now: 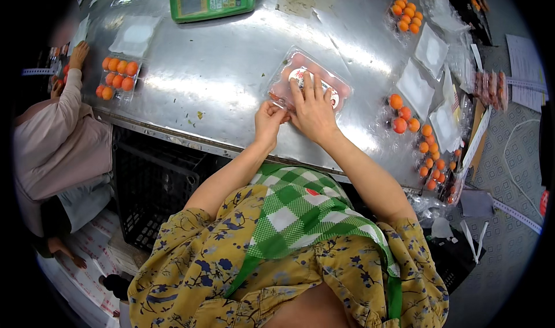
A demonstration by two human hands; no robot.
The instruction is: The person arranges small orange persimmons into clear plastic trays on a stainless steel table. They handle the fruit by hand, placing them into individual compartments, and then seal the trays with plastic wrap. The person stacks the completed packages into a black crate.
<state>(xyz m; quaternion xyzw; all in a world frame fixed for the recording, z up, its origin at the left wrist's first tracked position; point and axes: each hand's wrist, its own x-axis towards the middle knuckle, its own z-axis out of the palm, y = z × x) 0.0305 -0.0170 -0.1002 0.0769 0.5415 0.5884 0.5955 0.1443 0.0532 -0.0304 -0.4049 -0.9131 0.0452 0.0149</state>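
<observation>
A clear plastic clamshell box (344, 77) of red-orange fruit lies on the steel table, with a printed label (297, 73) on its lid. My right hand (313, 102) rests flat over the lid, its fingers spread across the label and partly hiding it. At the box's near left corner, my left hand (269, 122) pinches the plastic edge between thumb and fingers. The two hands almost meet at that near edge.
A green digital scale (212, 0) stands at the far edge. Open trays of orange fruit (117, 80) lie left, before a co-worker's hand (79, 54). More fruit (405, 13) and white-lined trays (415, 87) line the right. A black crate (151, 189) sits below the steel table (195, 67).
</observation>
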